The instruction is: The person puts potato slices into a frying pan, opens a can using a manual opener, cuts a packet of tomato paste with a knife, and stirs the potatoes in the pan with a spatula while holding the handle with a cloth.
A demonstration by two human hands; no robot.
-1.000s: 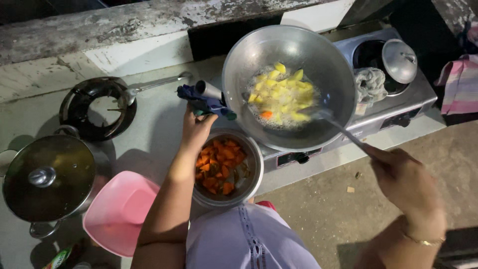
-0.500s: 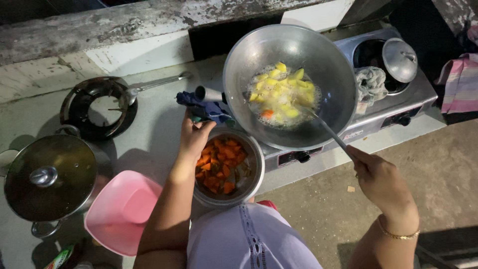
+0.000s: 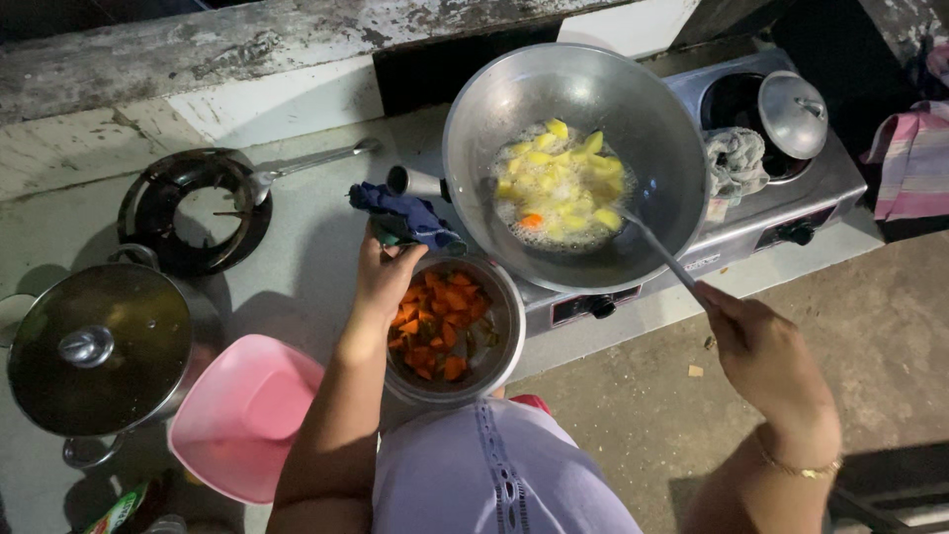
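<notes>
Frying is underway: yellow chunks (image 3: 559, 183) bubble in the wok (image 3: 573, 163), stirred by a ladle (image 3: 657, 252) gripped in the closed right hand (image 3: 766, 351). At the wok's nine o'clock, the left hand (image 3: 386, 277) clutches a blue cloth (image 3: 405, 213) on its handle. Orange pieces wait uncooked in the metal bowl (image 3: 450, 326) at seven o'clock.

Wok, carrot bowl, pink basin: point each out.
Wok (image 3: 593, 84): head view, bare inner wall.
Carrot bowl (image 3: 508, 326): head view, right rim.
Pink basin (image 3: 247, 415): head view, inner bottom.
</notes>
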